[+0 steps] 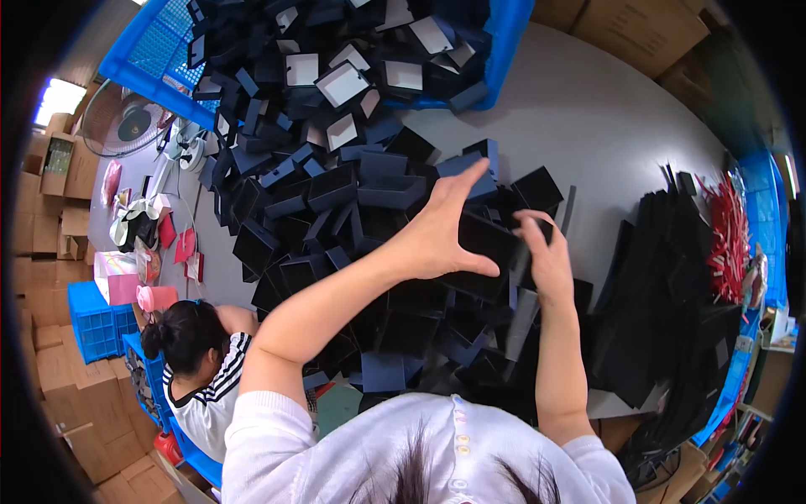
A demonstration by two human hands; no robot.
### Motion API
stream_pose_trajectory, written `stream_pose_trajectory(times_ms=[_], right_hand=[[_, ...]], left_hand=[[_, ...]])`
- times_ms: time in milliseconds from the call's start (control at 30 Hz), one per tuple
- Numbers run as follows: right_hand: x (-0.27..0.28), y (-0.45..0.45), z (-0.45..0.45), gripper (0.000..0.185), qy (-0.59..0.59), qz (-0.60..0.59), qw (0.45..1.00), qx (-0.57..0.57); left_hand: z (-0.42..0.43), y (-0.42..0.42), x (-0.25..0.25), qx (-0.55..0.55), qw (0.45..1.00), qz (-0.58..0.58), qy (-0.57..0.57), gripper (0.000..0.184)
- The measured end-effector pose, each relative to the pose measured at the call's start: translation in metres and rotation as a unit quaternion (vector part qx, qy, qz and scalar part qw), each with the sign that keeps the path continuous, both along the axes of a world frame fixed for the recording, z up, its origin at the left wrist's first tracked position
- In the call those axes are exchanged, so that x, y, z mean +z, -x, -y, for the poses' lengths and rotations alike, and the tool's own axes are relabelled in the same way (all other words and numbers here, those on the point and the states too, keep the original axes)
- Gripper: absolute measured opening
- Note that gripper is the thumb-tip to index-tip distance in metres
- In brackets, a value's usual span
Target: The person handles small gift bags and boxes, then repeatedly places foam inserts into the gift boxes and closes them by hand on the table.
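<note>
Spread left hand [442,228] and curled right hand [547,256] above heaped dark boxes [391,190].

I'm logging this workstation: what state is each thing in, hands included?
Left hand: open, fingers spread
Right hand: fingers bent, grip unclear
Dark boxes: piled loosely, many open
Large blue crate: filled with boxes
Black material: heaped
Red strips: bunched together
Fan: spinning or still, unclear
Cardboard cartons: stacked
</note>
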State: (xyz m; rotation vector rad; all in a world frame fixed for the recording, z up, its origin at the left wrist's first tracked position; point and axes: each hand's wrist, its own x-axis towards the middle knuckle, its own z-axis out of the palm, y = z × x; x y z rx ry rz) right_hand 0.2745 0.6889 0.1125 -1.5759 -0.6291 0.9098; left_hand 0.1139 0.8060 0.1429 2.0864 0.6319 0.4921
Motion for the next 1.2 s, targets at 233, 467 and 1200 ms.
stream_pose_trajectory(times_ms=[233, 467, 1200], right_hand=[[-0.019, -0.026, 0.021, 0.039, 0.072, -0.222, 0.971, -0.058], [-0.021, -0.059, 0.012, 0.018, -0.097, -0.361, 0.911, -0.177], [0.067, 0.029, -0.023, 0.038, -0.254, 0.188, 0.899, -0.302]], left_hand=[[-0.261, 0.027, -0.095, 0.393, 0.827, -0.235, -0.325, 0.085], [-0.229, 0.044, -0.084, 0.285, 0.92, -0.115, -0.245, 0.093], [0.034, -0.02, 0.018, 0.108, 0.965, 0.04, -0.238, 0.085]])
